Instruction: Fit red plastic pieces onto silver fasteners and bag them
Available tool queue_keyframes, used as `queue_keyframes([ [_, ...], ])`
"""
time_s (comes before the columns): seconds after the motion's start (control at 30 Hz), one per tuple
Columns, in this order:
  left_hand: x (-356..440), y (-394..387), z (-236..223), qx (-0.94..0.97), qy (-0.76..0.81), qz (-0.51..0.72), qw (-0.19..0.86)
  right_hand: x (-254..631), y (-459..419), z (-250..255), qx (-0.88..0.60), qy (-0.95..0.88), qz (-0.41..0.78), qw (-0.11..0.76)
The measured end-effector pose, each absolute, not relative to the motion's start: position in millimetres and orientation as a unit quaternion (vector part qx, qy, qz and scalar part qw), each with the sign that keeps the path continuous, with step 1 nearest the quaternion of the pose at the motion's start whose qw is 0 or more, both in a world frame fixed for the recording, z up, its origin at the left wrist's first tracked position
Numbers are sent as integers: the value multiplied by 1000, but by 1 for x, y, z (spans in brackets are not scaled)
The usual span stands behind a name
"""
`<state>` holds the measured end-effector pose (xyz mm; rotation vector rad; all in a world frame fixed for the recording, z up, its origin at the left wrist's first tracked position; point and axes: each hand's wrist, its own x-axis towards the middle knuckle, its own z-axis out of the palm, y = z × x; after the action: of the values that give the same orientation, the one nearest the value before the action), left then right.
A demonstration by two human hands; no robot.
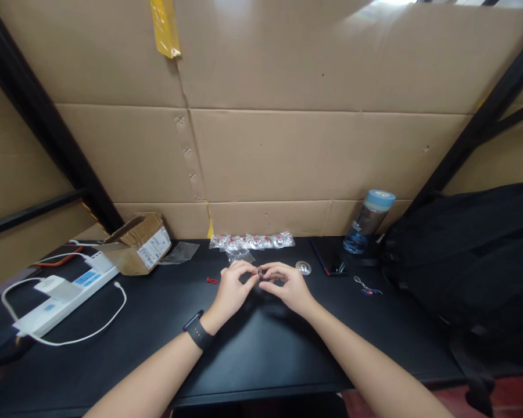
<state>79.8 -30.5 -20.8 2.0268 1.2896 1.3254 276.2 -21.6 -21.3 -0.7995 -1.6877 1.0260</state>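
Note:
Above the black tabletop, my left hand (235, 285) and my right hand (287, 284) meet, fingers closed in a pinch on a small thin disc (260, 274) seen nearly edge-on. My fingertips cover much of it, so its exact kind is unclear. A round disc (303, 267), shiny with a dark centre, lies flat just beyond my right hand. Left of my left hand is a small red cord loop (211, 280). Behind both hands, several clear plastic packets (253, 241) with red and silvery contents line the back, with an apparently flattened clear wrapper (239, 255) in front.
An opened cardboard box (135, 244), a clear bag (181, 253) and a white power strip (65, 299) with cables are at left. To the right are a phone (330, 256), a water bottle (368, 223), a keychain (368, 287) and a black backpack (470, 261). Cardboard walls the back.

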Motion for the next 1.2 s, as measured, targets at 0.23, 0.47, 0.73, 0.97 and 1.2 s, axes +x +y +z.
queue_keyframes([
  [0.23, 78, -29, -24, 716, 479, 469, 196, 274, -22, -21, -315, -678, 448, 490],
  [0.47, 79, -32, -20, 740, 472, 447, 176, 273, -22, -25, -320, -668, 459, 491],
  [0.73, 80, -35, -17, 751, 495, 415, 135, 273, -20, -27, -323, -666, 464, 486],
  [0.97, 81, -37, -16, 745, 514, 410, 114, 274, -21, -23, -332, -642, 504, 472],
  [1.2, 79, -34, -19, 751, 493, 405, 167, 282, -19, -17, -333, -750, 351, 450],
])
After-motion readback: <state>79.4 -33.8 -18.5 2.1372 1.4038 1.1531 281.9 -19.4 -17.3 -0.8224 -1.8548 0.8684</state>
